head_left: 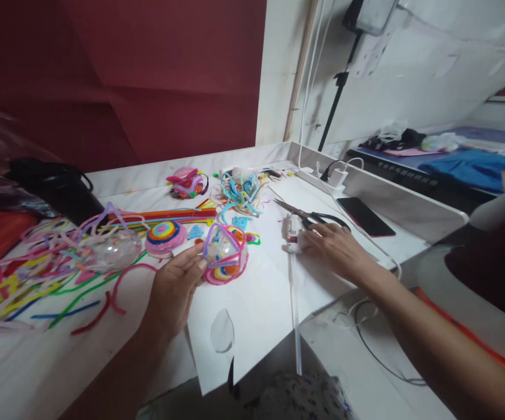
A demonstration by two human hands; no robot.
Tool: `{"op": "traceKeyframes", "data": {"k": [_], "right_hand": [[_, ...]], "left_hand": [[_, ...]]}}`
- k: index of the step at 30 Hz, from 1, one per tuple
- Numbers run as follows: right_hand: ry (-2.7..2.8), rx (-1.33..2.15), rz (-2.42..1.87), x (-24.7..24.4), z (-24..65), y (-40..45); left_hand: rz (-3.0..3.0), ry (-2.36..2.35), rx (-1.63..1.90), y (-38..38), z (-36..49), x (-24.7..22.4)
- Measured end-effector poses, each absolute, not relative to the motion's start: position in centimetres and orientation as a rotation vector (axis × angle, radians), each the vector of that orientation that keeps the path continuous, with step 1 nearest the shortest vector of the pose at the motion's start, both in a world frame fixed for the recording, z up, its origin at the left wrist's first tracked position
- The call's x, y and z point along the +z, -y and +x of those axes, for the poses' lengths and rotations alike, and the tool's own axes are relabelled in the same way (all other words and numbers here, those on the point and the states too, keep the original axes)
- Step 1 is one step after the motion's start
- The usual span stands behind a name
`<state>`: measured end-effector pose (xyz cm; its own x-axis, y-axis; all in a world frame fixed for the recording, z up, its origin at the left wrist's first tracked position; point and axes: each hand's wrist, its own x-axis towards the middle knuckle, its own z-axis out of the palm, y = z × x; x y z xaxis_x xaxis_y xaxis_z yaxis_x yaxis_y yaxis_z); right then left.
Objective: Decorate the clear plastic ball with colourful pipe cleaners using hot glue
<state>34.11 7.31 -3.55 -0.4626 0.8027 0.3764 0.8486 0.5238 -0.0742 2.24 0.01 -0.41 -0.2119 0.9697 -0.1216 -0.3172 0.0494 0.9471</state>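
My left hand [176, 286] pinches the edge of a clear ball decorated with pink and purple pipe cleaners [225, 252], held above the white paper [252, 326]. My right hand [329, 248] reaches over the table's right part, its fingers at a small white device [293, 230] and close to the handles of black scissors [318, 216]. Those fingers are bent, and whether they grip the device or a scissor handle is hidden. From the device a clear stick [297, 332] extends past the table edge. A round rainbow-coloured piece [165, 236] lies left of the ball.
Loose pipe cleaners [20, 280] spread over the left side, near a black bag [53, 186]. Behind are a pink decorated ball [188, 182] and a blue tangle [239, 192]. A phone [366, 216] and a cable [360, 224] lie right.
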Motion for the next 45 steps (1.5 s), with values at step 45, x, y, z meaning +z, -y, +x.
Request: {"op": "traceKeyframes", "data": {"k": [45], "right_hand": [[2.17, -0.592, -0.941, 0.7, 18.0, -0.3]], "left_hand": [[1.237, -1.405, 1.566, 0.6, 2.3, -1.7]]}}
